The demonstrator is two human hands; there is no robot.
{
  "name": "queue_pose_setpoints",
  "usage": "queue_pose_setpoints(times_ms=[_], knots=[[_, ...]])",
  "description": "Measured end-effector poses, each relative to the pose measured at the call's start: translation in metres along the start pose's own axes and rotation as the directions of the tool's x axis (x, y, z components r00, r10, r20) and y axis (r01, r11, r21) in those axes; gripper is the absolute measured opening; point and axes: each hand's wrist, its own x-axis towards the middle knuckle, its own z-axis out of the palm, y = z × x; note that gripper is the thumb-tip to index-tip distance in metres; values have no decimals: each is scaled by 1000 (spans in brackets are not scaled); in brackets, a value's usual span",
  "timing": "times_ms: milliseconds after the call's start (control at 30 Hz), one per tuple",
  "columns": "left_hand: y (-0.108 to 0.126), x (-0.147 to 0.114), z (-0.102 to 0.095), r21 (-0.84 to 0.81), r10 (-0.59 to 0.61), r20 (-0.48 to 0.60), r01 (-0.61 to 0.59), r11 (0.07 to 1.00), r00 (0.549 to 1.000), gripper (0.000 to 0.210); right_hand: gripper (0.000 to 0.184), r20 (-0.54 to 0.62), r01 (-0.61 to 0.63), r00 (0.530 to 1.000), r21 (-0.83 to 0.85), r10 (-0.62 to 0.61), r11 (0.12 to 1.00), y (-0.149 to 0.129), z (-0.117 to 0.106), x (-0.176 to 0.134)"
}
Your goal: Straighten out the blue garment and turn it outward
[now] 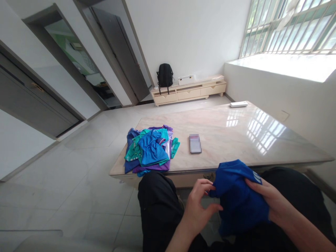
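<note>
A royal-blue garment with a small white stripe mark is held up above my lap, bunched and hanging in folds. My right hand grips its right side, thumb in front near the white mark and the other fingers hidden behind the cloth. At the left edge, my left hand has its curled fingers on a corner of the fabric, with the thumb apart from them and close to the cloth lower down. To the left, a loose pile of clothes in blue, teal and purple lies on the marble-topped table.
A phone with a blurred screen lies mid-table. A white flat object rests at the far edge. Beyond stand a low cabinet, a black backpack and a white case. My knees are against the table's near side.
</note>
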Motion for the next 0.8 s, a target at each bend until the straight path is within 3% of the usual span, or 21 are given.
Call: queue_pose_setpoints(times_ms=[67,300,467,667,800], knots=[[2,3,3,54,-13,-10,13,998,1000,43,39,4,2,1000,2,-2,1000,1,0,0],[5,9,7,82,28,-80,-21,996,996,7,40,-16,18,1000,25,-18,1000,-2,10,-5],[9,8,0,86,16,-159,-2,996,987,10,37,-72,98,993,-16,-98,995,-8,13,-6],[14,8,-11,149,89,-216,-57,987,972,13,33,-62,178,980,-143,-189,974,-13,10,-7],[17,8,-14,119,30,-240,-1,993,970,9,31,-46,221,971,-195,-234,956,-15,9,-9]])
